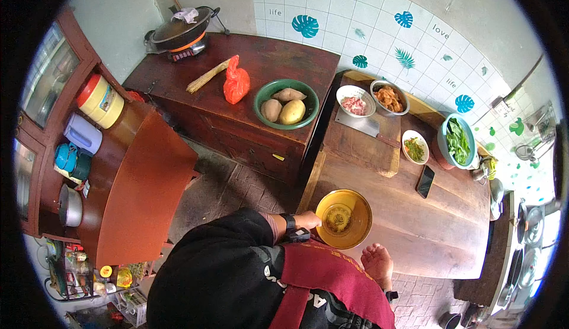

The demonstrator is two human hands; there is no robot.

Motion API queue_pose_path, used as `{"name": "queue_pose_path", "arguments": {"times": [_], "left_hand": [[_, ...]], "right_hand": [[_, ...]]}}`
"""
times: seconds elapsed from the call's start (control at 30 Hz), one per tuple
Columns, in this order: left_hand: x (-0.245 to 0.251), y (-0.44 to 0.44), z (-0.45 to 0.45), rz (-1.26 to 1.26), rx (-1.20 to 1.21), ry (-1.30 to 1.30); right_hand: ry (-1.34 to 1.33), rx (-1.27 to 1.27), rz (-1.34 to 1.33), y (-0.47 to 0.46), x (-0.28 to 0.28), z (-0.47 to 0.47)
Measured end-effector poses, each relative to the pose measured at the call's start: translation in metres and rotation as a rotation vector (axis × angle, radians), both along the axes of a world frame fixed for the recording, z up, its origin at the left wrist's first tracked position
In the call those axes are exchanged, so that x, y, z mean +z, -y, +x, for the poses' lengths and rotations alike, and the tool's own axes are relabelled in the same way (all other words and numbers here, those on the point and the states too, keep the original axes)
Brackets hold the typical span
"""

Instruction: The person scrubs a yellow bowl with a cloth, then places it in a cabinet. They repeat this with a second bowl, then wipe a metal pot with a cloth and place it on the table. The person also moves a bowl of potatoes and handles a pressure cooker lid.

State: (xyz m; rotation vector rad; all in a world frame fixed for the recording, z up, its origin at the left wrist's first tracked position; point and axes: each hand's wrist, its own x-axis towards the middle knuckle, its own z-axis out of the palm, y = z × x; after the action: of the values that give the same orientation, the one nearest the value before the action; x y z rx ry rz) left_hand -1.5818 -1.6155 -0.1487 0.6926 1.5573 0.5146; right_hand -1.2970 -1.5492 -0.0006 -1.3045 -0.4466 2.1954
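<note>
A yellow-brown bowl [343,218] stands at the near left edge of the wooden table. My left hand [307,220] grips its left rim. At the bowl's lower right is my right hand [376,260], palm up with fingers loosely curled, apart from the bowl and holding nothing. Farther back, a cleaver [358,124] lies on a thick wooden cutting board [355,155]. A bowl of raw meat [354,102] and a metal bowl of reddish-brown food [389,98] stand at the board's far end. A small bowl of chopped vegetables [415,147] is right of the board.
A blue-green basin of leafy greens [458,142] stands at the back right, a phone [425,181] nearer. On the dark red cabinet are a green basin [286,124] of potatoes and similar tubers, a red plastic bag [236,82] and a lidded wok [182,26]. A brown table [142,186] stands left.
</note>
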Motion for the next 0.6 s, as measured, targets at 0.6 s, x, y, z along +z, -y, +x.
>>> {"name": "queue_pose_path", "arguments": {"times": [0.6], "left_hand": [[0.007,-0.008,-0.015,-0.013,0.193,0.337]], "right_hand": [[0.101,-0.099,-0.089,0.018,-0.037,-0.021]]}}
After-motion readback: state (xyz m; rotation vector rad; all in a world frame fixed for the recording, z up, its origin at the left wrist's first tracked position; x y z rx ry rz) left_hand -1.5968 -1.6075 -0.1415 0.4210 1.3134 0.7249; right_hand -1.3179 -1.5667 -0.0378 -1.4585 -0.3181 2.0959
